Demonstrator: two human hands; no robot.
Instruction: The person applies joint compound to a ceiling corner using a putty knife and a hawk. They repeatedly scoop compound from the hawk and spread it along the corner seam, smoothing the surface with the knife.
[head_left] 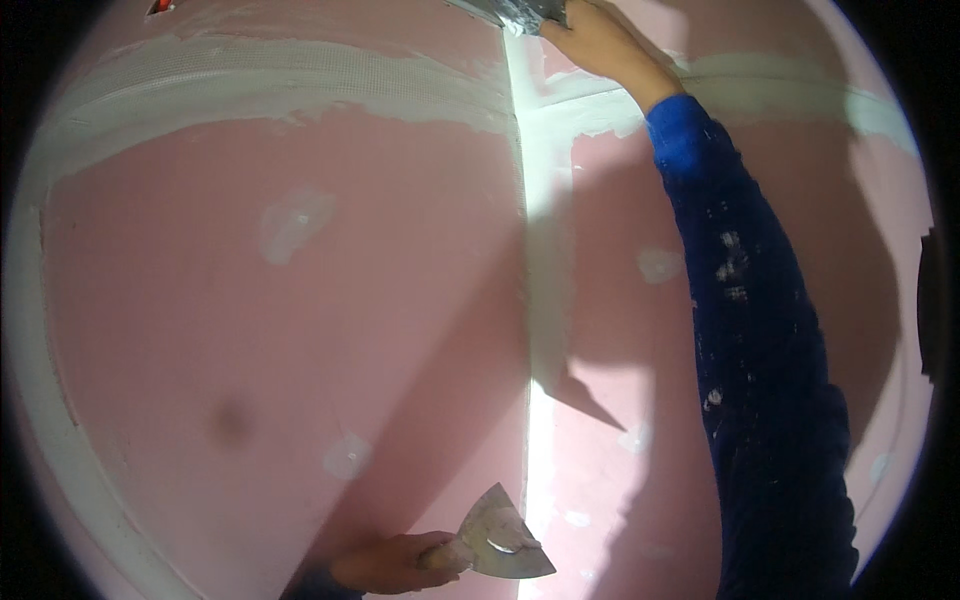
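Observation:
My left hand (pixel 395 565) comes in at the lower edge, its fingers wrapped round the handle of a putty knife (pixel 488 530). That knife's flared, triangular blade carries smears of compound and lies near the white corner seam (pixel 540 300). High up, my right hand (pixel 592 42) grips a metal-bladed tool (pixel 522 14), seemingly another putty knife, held against the top part of the seam. The upper frame edge cuts this tool off, so its full shape is hidden. My right arm, in a blue sleeve spotted with white, reaches up along the right side.
Pink wallboard (pixel 250 330) meets in a vertical corner. A white band of meshed joint tape (pixel 300 75) crosses the upper wall. Several white filler patches (pixel 298 222) dot the boards. A small wall opening (pixel 160 6) with something orange-red shows at top left. My shadows fall over both sides.

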